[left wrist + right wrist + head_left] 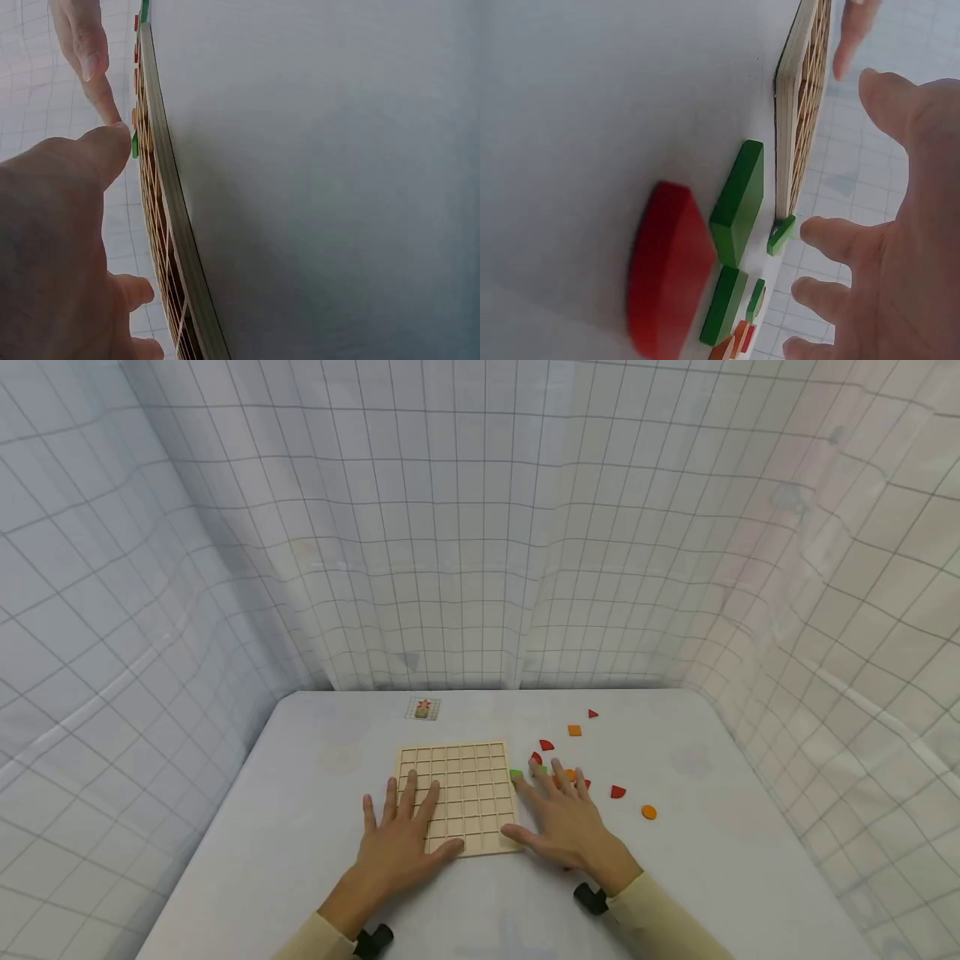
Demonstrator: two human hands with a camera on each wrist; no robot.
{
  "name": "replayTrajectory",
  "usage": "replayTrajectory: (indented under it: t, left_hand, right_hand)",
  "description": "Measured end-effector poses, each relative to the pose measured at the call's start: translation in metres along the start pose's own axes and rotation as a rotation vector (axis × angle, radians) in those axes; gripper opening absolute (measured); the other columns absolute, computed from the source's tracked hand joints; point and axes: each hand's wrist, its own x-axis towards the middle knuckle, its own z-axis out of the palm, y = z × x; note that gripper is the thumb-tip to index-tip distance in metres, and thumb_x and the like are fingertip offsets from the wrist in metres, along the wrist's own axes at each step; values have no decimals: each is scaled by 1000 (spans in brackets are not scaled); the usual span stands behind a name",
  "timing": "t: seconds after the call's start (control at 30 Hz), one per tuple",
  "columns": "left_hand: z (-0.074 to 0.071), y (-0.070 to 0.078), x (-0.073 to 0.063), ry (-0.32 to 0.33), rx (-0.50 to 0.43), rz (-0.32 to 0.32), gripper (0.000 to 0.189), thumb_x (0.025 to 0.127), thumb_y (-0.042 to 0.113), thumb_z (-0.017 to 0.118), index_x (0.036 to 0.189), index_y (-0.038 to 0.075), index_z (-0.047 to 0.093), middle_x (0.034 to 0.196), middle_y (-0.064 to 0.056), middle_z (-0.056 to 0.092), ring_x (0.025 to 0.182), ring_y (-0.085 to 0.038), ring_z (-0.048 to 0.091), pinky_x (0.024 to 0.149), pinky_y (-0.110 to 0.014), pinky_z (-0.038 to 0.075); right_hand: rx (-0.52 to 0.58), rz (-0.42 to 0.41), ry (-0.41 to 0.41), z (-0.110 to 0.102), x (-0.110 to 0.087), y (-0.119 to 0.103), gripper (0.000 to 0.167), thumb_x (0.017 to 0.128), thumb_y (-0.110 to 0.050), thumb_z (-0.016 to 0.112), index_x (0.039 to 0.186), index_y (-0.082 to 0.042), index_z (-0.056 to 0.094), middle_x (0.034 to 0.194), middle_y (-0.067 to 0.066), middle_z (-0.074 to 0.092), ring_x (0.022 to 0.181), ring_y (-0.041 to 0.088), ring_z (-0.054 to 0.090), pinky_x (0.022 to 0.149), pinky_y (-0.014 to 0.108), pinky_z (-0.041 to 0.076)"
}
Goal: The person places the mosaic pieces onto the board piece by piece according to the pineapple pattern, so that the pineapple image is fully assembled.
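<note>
A square wooden grid board point(480, 793) lies on the white table, its shallow compartments holding nothing. Over its left front part my left hand point(401, 852) is spread with fingers straight, holding nothing. My right hand point(562, 822) hovers by the board's right edge, fingers spread above small coloured pieces, also holding nothing. Some of those pieces are hidden beneath it. In the right wrist view a red curved-edged piece point(667, 277) and a green block point(739, 202) lie flat below the palm. A small green piece point(781, 235) sits right at the board's corner.
Further right lie a red quarter-round piece point(617, 792) and an orange disc point(648, 812). Toward the back are an orange square point(574, 730) and a red triangle point(592, 713). A small picture card point(423, 708) lies behind the board. Grid-patterned white curtains point(480, 568) enclose the table.
</note>
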Motion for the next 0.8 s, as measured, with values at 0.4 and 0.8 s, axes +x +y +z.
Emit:
replayTrajectory:
  t: [0.4, 0.8]
  left_hand:
    - [-5, -17, 0, -86, -82, 72, 113, 101, 75, 78, 183, 10, 37, 193, -32, 17, 175, -70, 13, 139, -84, 23]
    - [-10, -24, 3, -114, -120, 117, 114, 97, 72, 85, 183, 11, 39, 192, -33, 19, 174, -71, 13, 139, -83, 23]
  right_hand:
    - [-35, 47, -32, 4, 15, 7, 93, 109, -83, 53, 180, -23, 49, 192, 13, 36, 179, 54, 28, 141, 81, 23]
    - [-11, 94, 48, -16, 34, 42, 83, 115, -63, 64, 178, -12, 49, 187, 19, 45, 173, 50, 42, 141, 71, 34]
